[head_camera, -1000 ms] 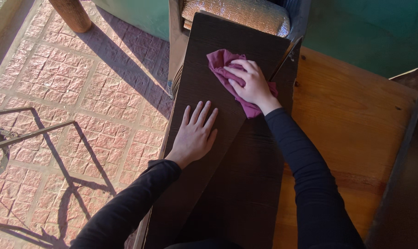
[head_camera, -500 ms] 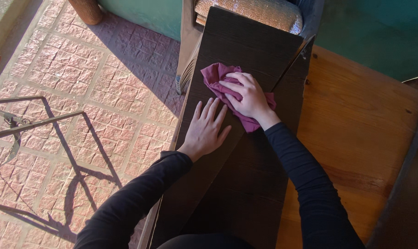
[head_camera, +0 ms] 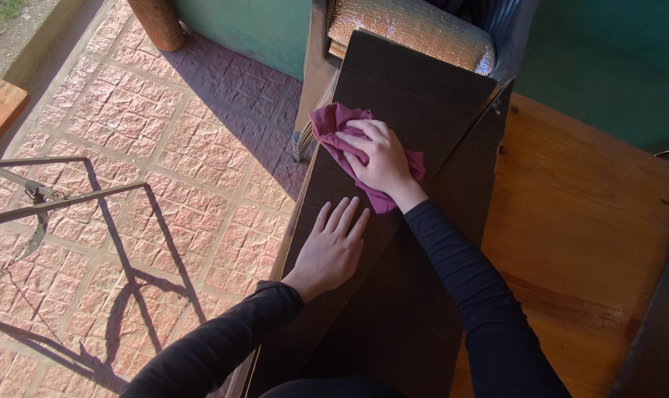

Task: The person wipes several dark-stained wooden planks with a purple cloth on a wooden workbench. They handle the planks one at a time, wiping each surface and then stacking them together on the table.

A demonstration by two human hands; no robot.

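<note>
Right grip [head_camera: 382,161] pressed flat on cloth [head_camera: 334,125], fingers loosely curled over it; cloth spreads beneath and left. Left grip [head_camera: 333,247] open, flat on board [head_camera: 415,81].

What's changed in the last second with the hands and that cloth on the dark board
The right hand has slid the magenta cloth slightly along the dark board toward the person. The left hand stays flat on the board, fingers now closer together. The cloth stays pressed under the right hand.

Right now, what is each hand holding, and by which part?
The right hand presses a magenta cloth flat from above, covering its middle. The left hand holds nothing; it lies flat on the dark board.
</note>
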